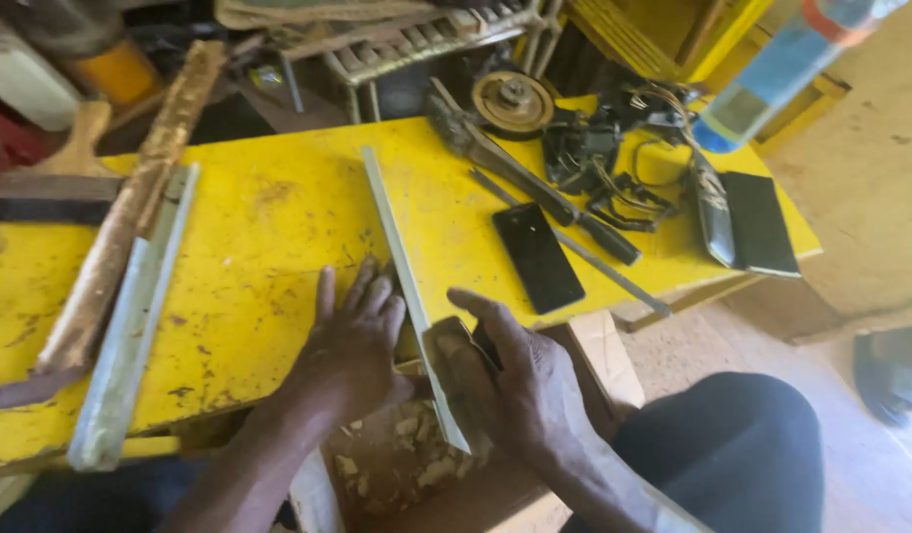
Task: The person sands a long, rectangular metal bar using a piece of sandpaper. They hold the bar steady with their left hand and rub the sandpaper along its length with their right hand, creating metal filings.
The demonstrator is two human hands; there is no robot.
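Note:
A long thin pale metal strip (pixel 392 232) lies across the yellow workbench (pixel 268 237), its near end sticking out past the front edge. My left hand (pixel 352 341) lies flat on the bench just left of the strip, fingers spread and touching it. My right hand (pixel 510 380) grips a small brownish block (pixel 446 350) pressed against the strip's near end, thumb over the top.
A rusty bar (pixel 130 212) and a grey metal profile (pixel 135 321) lie at the left. A black phone (pixel 538 257), a chisel-like tool (pixel 525 183), a thin rod (pixel 574 247), tangled wires (pixel 614 163), a dark wallet (pixel 759 224) and a plastic bottle (pixel 782 69) sit right. Wood chips fill a box (pixel 406 464) below.

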